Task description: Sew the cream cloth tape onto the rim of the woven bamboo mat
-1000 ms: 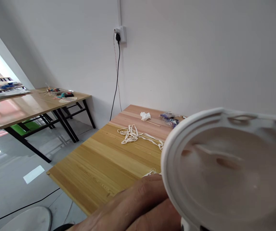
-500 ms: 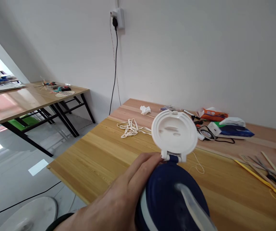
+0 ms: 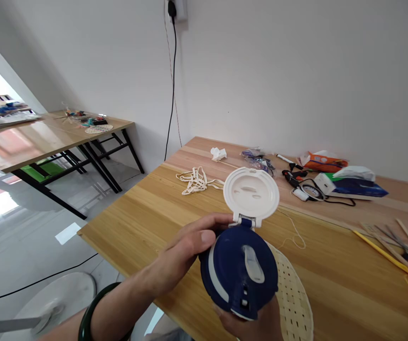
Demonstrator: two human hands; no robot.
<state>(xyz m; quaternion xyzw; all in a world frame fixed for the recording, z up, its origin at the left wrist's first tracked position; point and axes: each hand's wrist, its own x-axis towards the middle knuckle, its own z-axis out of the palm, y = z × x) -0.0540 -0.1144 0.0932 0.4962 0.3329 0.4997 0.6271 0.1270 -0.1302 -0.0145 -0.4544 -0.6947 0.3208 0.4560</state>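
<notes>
- On my feed, the navy plastic cap (image 3: 239,279) is round and domed, with a pale band along its lower edge, a translucent grey oval insert (image 3: 252,264) and small dark slots near the rim.
- Its white flip lid (image 3: 251,194) stands hinged open, with the shallow moulded underside facing me.
- I see the left hand (image 3: 185,248) gripping the cap, its fingers (image 3: 207,231) closed narrowly across the top beside the hinge.
- The right hand (image 3: 248,324) cups the cap from beneath; I can't make out its fingers behind the cap.
- The cap is held up over the wooden table (image 3: 125,227), above the edge of a woven bamboo tray (image 3: 292,293).
</notes>
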